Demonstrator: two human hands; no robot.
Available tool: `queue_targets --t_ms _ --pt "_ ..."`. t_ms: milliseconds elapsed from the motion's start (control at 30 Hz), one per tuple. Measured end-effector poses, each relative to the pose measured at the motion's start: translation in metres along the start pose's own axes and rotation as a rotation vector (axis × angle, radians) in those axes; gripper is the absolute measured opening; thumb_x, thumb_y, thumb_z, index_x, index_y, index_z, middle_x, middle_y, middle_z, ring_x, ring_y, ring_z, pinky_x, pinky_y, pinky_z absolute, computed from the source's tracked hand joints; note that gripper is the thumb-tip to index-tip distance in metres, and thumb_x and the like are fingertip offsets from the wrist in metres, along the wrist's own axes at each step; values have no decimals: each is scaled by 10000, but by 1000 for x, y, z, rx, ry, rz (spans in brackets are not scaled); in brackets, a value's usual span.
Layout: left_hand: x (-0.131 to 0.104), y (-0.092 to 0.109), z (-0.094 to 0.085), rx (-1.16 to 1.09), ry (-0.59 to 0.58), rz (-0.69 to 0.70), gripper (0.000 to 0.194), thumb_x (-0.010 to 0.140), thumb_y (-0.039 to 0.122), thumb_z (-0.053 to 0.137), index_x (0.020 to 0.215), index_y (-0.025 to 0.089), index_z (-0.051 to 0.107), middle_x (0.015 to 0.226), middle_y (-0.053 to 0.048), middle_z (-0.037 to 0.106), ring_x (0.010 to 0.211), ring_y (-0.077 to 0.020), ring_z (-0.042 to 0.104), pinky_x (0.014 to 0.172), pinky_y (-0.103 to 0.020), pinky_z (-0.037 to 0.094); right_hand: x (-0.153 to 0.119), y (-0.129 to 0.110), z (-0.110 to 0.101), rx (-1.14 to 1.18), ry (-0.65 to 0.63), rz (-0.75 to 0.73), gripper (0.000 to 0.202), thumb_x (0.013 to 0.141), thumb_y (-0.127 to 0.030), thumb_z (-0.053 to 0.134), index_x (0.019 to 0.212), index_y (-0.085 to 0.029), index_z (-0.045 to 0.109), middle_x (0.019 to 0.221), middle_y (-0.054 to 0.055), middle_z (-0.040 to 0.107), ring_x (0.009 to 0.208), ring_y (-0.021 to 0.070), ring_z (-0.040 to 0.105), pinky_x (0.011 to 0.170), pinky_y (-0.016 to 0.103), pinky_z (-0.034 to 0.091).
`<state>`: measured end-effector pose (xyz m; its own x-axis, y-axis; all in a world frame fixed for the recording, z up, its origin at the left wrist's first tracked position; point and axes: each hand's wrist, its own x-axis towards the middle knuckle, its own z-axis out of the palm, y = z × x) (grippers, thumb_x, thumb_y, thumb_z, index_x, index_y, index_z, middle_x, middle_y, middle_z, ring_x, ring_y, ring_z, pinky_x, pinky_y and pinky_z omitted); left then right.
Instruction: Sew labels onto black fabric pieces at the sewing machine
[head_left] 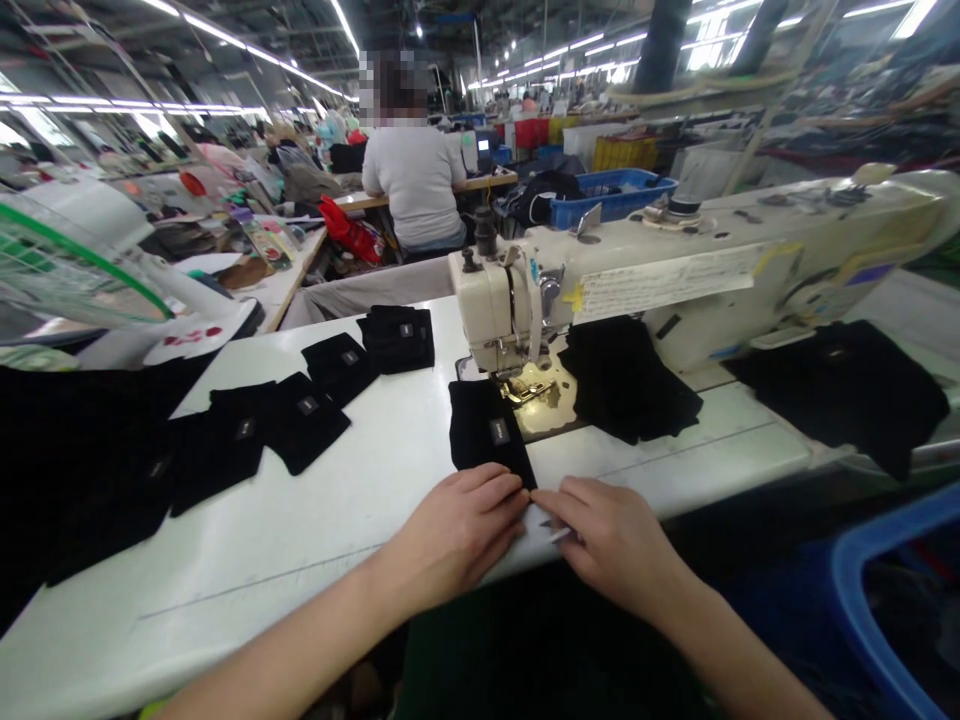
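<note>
A black fabric piece (480, 435) with a small label lies at the needle area of a white sewing machine (487, 310). My left hand (472, 520) presses its fingers together on the near end of this piece. Beside it, my right hand (607, 535) pinches the piece's near right corner between thumb and index finger. Thin pointed metal, maybe small snips (561, 534), shows under the right fingers. More black pieces (304, 410) with labels lie in an overlapping row to the left. A black stack (630, 380) rests under the machine arm.
Another black pile (847, 385) lies at the far right of the table (375, 460). A blue basket (862, 590) stands low at the right. A fan (82, 260) is at the left. Ahead, a person in a grey shirt (416, 185) sits facing away near a blue bin (600, 200).
</note>
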<state>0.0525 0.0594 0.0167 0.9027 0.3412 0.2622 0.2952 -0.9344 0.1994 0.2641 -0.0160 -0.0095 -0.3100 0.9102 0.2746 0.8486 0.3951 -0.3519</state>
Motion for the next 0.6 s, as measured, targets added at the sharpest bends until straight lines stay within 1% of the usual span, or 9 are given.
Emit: queue_targets --t_ms 167,300,600 --pt "8 -18 0 27 -4 10 271 1005 248 475 1192 146 643 1109 -128 683 1091 -257 635 884 -395 597 21 9 1 -13 -6 22 338 790 -70 608 1077 -216 708 827 14 665 762 176 625 655 276 416" --pt "13 -33 0 33 0 -1 282 1002 253 491 1212 140 642 1145 -128 676 1112 -258 618 905 -396 587 37 15 3 -31 -31 52 329 804 -87 621 1088 -221 718 856 22 694 778 183 647 678 277 423" --pt "25 -61 -4 51 7 2 291 1007 259 474 1201 151 663 1155 -127 668 1088 -247 620 917 -396 577 67 20 -3 -66 -97 111 292 905 -157 561 1142 -238 712 954 30 734 853 201 678 716 291 448"
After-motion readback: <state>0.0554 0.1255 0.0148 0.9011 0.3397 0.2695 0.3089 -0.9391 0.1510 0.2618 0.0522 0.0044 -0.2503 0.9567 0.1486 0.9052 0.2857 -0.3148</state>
